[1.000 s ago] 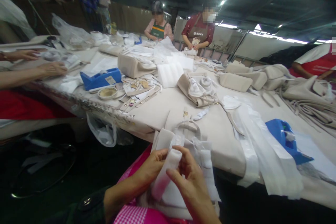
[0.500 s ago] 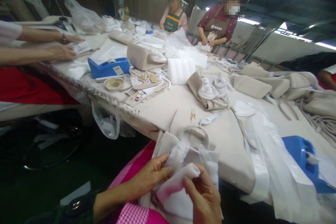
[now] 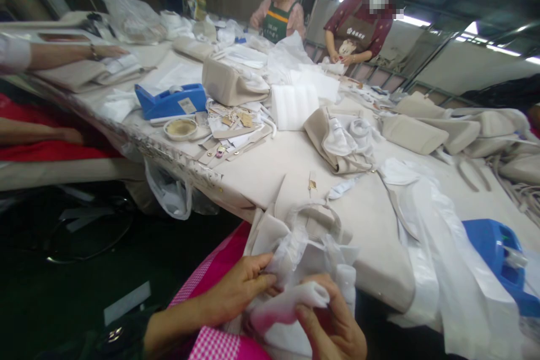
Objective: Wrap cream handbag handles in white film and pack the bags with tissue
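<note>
Foam roll (image 3: 290,304), upper end pinched, right hand (image 3: 337,323)

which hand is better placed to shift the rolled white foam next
Probably the right hand: it grips the white foam roll near one end, while the left hand is at the plastic-wrapped strap.

The left forearm (image 3: 179,323) is slanting up from the lower left, its wrist staying nearly straight, and the left hand (image 3: 238,292) is pointing rightward, thumb (image 3: 262,283) and forefinger (image 3: 258,262) pinching. The right hand (image 3: 340,323) is angling up from the bottom edge, its fingers (image 3: 331,289) curling over and its thumb pressing opposite them in a grip. Both hands are facing each other, close but not touching, the left sitting slightly higher
</note>
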A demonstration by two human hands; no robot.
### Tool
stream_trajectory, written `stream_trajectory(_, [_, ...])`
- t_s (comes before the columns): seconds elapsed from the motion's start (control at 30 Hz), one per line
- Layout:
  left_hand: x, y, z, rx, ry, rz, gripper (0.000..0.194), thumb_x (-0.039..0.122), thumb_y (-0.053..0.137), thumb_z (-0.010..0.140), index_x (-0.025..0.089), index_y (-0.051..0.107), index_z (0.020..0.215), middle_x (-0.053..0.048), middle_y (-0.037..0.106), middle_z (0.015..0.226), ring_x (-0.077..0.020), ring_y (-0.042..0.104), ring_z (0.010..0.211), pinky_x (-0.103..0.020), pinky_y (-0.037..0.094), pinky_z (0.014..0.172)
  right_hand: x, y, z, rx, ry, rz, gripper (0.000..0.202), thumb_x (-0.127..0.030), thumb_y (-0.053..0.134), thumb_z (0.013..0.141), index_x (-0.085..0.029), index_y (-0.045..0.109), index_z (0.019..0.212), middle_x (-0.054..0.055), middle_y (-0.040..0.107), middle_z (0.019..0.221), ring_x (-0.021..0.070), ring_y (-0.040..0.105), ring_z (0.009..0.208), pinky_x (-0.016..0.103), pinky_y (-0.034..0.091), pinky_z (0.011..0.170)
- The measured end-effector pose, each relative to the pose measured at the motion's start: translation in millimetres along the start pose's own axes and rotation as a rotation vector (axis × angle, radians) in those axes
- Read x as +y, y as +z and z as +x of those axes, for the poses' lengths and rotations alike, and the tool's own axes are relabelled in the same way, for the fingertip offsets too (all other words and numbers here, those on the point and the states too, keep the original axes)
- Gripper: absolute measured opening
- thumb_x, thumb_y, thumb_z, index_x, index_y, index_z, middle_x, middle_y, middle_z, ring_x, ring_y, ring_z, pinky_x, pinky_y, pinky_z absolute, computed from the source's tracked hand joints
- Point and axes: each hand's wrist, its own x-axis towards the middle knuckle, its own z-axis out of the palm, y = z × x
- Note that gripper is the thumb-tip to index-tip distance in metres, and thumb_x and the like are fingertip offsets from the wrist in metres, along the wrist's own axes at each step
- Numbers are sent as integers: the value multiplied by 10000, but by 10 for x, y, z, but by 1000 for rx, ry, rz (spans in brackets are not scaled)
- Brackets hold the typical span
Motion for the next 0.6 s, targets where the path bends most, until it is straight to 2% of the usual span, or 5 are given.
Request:
stream_trajectory(0.17, [178,-24,-92,51,47,285,318,439,527,922,196,720,992,-64,687,917,-243,620,898,-283,459,823,-2,46,96,14,76,63,165,-274,765,711,-215,685,842,16,587,810,178,553,760,265,472,692])
stream_trajectory(0.23, [210,-53,-105,17,71,357,375,471,480,939,182,709,1010,-72,687,947,-240,618,901,-280,458,814,-10,75,125,-2,106,105,194,-314,767,717,-205,682,852,13,582,787,172,552,727,257,468,645])
stream_trajectory(0.37, [144,-85,-83,-151,59,326,499,538,602,859,145,615,1167,-93,694,991,-243,650,863,-252,478,675,-33,123,179,15,203,147,242,-380,764,728,-209,670,871,-10,558,723,132,492,617,227,407,539])
stream_trajectory(0.5, [45,-56,-39,-109,14,232,446,484,657,847,149,622,1140,-93,680,1040,-237,681,872,-257,506,708,26,122,281,-46,218,103,269,-421,739,762,-208,642,895,-26,508,662,118,415,581,225,330,518])
stream_trajectory(0.6, [15,-23,-13,-65,-37,96,435,474,678,838,145,637,1119,-75,679,987,-213,691,835,-258,516,716,132,102,357,-78,222,132,321,-430,739,766,-224,585,957,-26,519,685,128,425,588,237,316,520])
